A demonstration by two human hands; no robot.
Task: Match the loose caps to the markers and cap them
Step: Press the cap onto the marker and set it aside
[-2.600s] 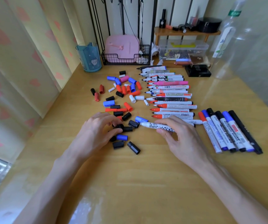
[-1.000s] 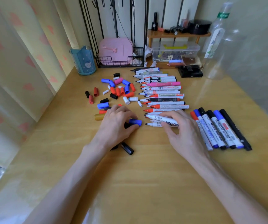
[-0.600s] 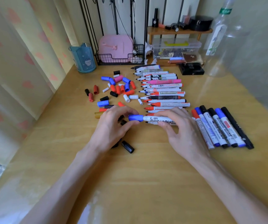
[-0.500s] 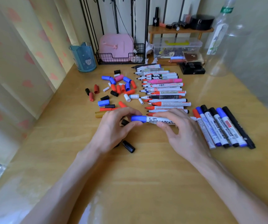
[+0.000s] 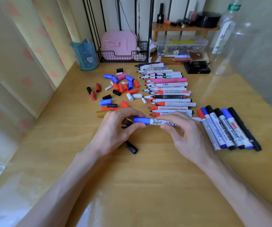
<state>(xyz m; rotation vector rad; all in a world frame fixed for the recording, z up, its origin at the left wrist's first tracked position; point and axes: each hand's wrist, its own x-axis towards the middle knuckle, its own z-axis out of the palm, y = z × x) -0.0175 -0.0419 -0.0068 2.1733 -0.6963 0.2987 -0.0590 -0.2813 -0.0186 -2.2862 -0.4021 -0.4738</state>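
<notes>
White marker with black print (image 5: pixel 156 121) is held level near the middle of the yellow wooden worktop (image 5: pixel 140 185), with a blue plastic cap (image 5: pixel 141 120) on its left end. A short black cap (image 5: pixel 131 147) lies nearest, just below the left grip (image 5: pixel 114 130). Six capped markers (image 5: pixel 227 128) sit in a row to the right. Beyond the hands is a row of uncapped markers (image 5: pixel 169 92), with a pile of loose red, blue, black and white caps (image 5: pixel 122 89) to its left.

Far edge:
- blue plastic cup (image 5: pixel 85 54), contents hidden
- black wire basket (image 5: pixel 123 56) holding a pink case (image 5: pixel 119 43)
- clear plastic box (image 5: pixel 181 45) with small dark bits, too small to tell

One second ago the blue cap was apart from the marker tip; now it is seated on it. The left grip pinches the cap between thumb and fingers. The right grip (image 5: pixel 189 136) pinches the barrel, fingers curled over it.
</notes>
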